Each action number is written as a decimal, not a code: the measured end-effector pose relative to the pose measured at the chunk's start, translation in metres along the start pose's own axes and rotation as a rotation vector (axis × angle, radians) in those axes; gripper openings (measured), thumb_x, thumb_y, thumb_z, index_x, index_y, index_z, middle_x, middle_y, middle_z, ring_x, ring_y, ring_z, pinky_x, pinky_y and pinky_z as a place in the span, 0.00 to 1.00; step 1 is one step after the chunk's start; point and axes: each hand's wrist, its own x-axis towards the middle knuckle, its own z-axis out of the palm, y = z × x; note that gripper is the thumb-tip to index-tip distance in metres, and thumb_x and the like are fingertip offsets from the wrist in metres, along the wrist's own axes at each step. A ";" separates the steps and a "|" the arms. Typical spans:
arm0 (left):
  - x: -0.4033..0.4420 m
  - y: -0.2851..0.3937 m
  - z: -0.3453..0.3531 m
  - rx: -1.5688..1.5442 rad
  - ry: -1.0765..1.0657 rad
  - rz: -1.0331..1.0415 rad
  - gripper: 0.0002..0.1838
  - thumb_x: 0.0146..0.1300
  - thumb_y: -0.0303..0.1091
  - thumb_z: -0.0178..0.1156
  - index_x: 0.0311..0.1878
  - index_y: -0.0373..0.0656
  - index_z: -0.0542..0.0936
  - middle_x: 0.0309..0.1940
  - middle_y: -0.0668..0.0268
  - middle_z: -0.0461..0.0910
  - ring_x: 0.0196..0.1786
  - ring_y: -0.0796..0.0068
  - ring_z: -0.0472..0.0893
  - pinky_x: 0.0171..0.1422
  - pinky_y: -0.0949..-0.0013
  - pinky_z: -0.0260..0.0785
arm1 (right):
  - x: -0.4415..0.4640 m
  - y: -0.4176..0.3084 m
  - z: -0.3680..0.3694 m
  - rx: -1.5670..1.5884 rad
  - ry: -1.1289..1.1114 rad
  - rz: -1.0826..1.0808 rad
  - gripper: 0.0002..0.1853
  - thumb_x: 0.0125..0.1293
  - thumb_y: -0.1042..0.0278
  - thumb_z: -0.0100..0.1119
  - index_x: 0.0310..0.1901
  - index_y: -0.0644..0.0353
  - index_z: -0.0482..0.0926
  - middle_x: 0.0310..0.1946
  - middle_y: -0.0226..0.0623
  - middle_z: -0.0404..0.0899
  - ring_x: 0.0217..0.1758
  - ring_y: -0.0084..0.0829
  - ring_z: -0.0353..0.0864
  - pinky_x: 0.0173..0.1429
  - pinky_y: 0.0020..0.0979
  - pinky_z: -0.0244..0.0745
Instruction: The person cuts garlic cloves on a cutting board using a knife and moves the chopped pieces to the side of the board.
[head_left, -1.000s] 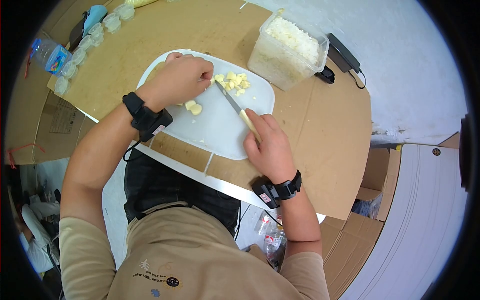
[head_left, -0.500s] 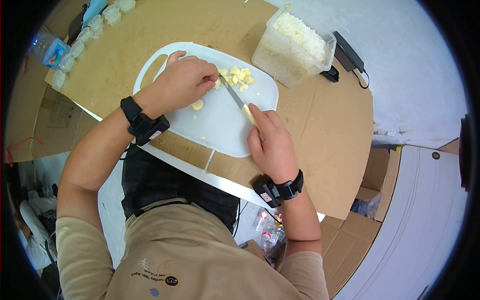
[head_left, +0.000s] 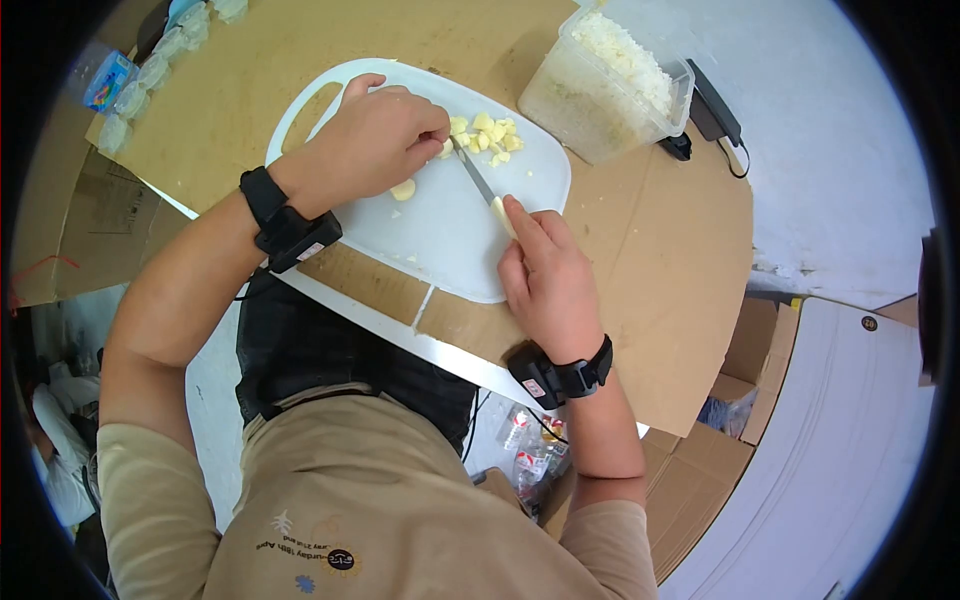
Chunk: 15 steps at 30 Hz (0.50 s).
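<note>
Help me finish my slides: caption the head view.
The right hand holds a knife, its tip near the left hand, beside pale cut pieces on a white cutting board.

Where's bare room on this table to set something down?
Bare cardboard: right of the right hand, below the plastic tub, and between the plastic cups and cutting board. The board's near side is mostly bare. Its far side is crowded: pale chopped pieces, knife, left hand.

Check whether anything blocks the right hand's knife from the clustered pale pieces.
Nothing visible does: the knife in the right hand ends near the clustered pieces; the left hand is left of them.
</note>
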 end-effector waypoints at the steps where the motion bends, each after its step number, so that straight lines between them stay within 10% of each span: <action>1: 0.001 -0.001 0.000 0.007 0.004 0.001 0.03 0.72 0.34 0.65 0.44 0.49 0.87 0.39 0.69 0.86 0.52 0.63 0.84 0.80 0.41 0.58 | 0.001 0.000 0.000 -0.004 0.007 0.005 0.25 0.68 0.76 0.63 0.67 0.61 0.83 0.46 0.41 0.82 0.37 0.44 0.87 0.41 0.41 0.85; 15: 0.002 0.001 -0.001 0.018 -0.017 -0.017 0.04 0.73 0.34 0.65 0.44 0.49 0.88 0.39 0.69 0.87 0.53 0.63 0.84 0.81 0.42 0.57 | 0.003 -0.004 -0.001 -0.005 -0.001 0.017 0.25 0.67 0.77 0.63 0.66 0.61 0.84 0.45 0.40 0.82 0.37 0.43 0.87 0.41 0.40 0.84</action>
